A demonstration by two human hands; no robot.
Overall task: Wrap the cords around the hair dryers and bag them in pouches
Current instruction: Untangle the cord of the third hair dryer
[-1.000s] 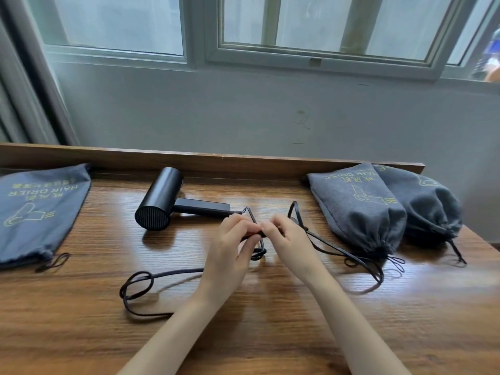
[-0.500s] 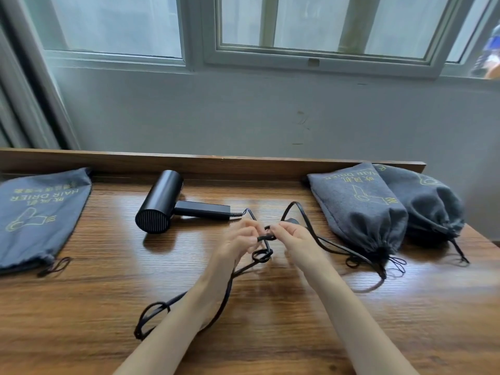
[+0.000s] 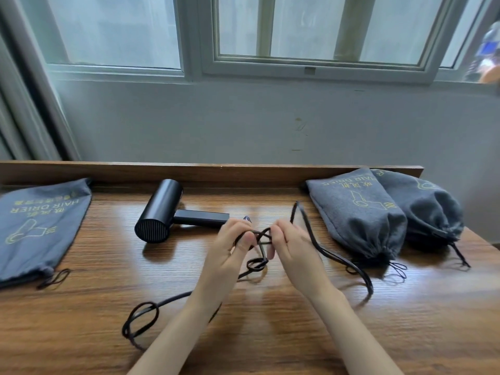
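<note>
Cord [image 3: 311, 234] sat mid-counter, tangled: a knot held up between the hands, a small loop just below it, and another loop near-left by the forearm. Left hand [image 3: 230, 255] and right hand [image 3: 292, 247] both pinched the cord at the knot. It looked thin, floppy and light, so likely to snag on itself. I'd take it either side of the knot. Hair dryer [image 3: 159, 212] lay on its side, farther back and left of the hands. It looked rigid and smooth, best gripped by the handle. Empty pouch [image 3: 40, 228] lay flat far left. Two stuffed pouches [image 3: 357, 212] were on the right, their drawstrings [image 3: 397, 267] just beside the cord's right-hand loop, a tangle risk. Wooden counter [image 3: 270, 334] had a raised back edge.
</note>
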